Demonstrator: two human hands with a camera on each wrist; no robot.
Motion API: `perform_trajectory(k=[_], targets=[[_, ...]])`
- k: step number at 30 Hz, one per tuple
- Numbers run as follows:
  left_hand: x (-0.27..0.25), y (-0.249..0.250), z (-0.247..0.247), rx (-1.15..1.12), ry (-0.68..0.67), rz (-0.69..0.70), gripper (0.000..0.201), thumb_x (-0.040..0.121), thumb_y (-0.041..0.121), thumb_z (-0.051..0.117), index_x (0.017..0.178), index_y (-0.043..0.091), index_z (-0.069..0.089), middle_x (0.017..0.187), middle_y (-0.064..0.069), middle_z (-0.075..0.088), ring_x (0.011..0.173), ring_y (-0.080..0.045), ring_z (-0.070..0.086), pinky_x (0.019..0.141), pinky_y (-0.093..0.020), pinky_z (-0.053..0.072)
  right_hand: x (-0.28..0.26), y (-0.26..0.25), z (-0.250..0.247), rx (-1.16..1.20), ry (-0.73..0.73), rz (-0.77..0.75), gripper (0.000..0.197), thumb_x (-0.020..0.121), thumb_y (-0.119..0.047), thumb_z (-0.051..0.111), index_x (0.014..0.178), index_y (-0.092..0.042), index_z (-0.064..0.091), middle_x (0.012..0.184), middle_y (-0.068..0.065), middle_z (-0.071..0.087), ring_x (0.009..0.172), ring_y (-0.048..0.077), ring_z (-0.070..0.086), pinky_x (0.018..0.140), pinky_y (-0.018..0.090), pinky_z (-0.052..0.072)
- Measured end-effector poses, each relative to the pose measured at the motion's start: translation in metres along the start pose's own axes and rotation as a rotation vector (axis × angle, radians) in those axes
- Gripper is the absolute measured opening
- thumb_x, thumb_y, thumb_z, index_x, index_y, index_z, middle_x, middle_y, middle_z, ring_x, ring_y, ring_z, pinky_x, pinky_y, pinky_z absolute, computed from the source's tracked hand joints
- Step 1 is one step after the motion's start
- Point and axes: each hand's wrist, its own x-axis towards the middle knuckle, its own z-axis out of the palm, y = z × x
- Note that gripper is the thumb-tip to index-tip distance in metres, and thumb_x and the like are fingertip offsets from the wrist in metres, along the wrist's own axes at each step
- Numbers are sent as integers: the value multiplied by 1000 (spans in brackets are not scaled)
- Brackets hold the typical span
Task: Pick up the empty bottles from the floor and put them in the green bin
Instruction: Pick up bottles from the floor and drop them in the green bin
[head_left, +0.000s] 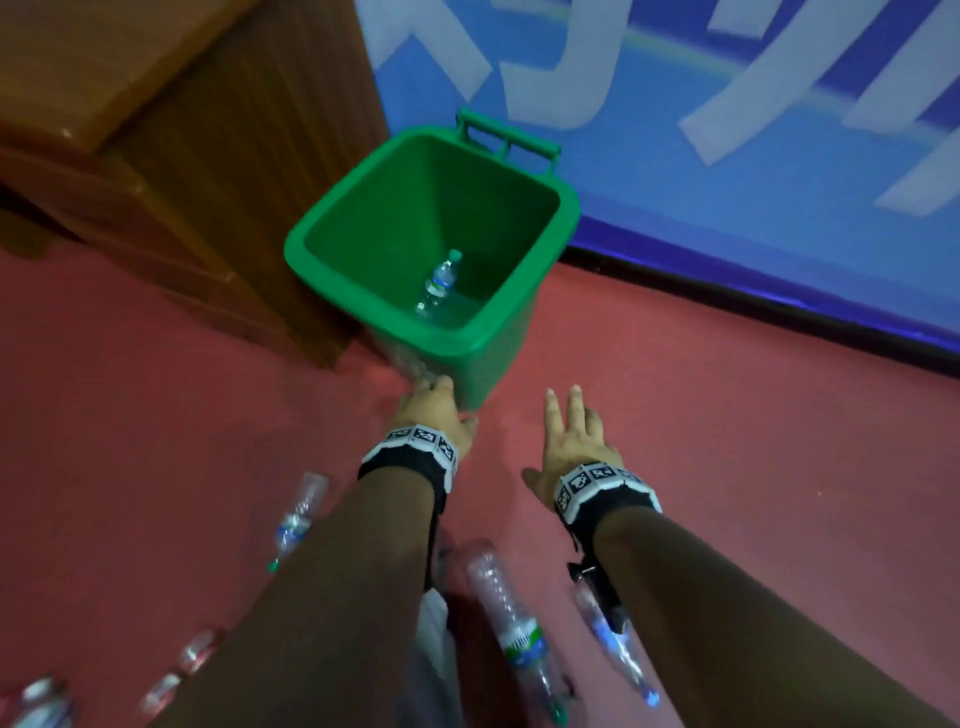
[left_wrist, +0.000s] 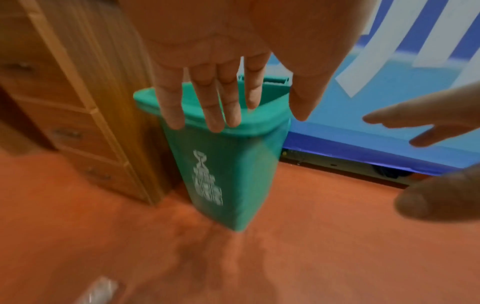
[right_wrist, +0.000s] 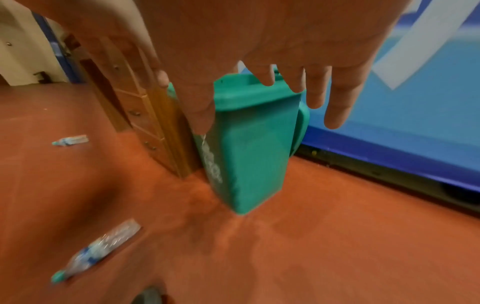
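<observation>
Both hands extended toward the green bin (head_left: 343, 249), palms down, holding nothing. Left hand (head_left: 434, 410): fingers straight and close together, as the left wrist view shows. Right hand (head_left: 574, 441): fingers spread, thumb out. The bin stands just ahead of the left hand's fingertips, against a wooden cabinet (head_left: 171, 130); one bottle (head_left: 439, 286) lies inside. Behind the hands, under the forearms, several empty bottles (head_left: 511, 618) lie on the red floor (head_left: 727, 415).

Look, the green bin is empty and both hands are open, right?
Not quite. The green plastic bin isn't empty: the head view shows one clear plastic bottle with a green cap lying inside. Both the left hand and right hand are open.
</observation>
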Motion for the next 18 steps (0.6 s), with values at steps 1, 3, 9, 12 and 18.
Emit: perform_trajectory(k=[1,3,9,12,18], targets=[[-13,-3,27,-24,-31,-40,57,87,40,66,134,14,46,135,-12,48,122,-34,50,99,-41,46,-10,7,27,-6,-36,2,109,88,-52,62,152,-23,-21,159,6,-28,149,31,0,112,48,31],[-30,-10,81,-53,-114,-101,68,86,42,66,142,15,40,141,-13,43,128,-34,46,104,-41,43,-21,21,80,-11,-106,9,110,87,-53,62,152,-23,-21,159,6,-27,148,31,3,110,48,33],[-28,-65,232,-160,-297,-273,70,87,30,69,144,13,32,140,-12,44,124,-33,51,100,-40,45,7,46,229,-6,-283,11,112,86,-54,65,154,-18,-17,161,11,-18,147,38,12,111,53,33],[-8,-105,322,-198,-312,-330,69,87,31,70,143,11,36,144,-14,43,129,-34,47,104,-41,41,43,47,314,8,-365,1,118,84,-55,67,153,-15,-19,161,14,-15,147,41,10,114,56,26],[43,-168,491,-356,-418,-351,89,69,56,78,141,19,42,138,-5,53,120,-27,56,100,-37,48,124,48,469,167,-485,90,132,74,-46,79,149,-24,-28,163,14,1,145,39,20,116,51,24]])
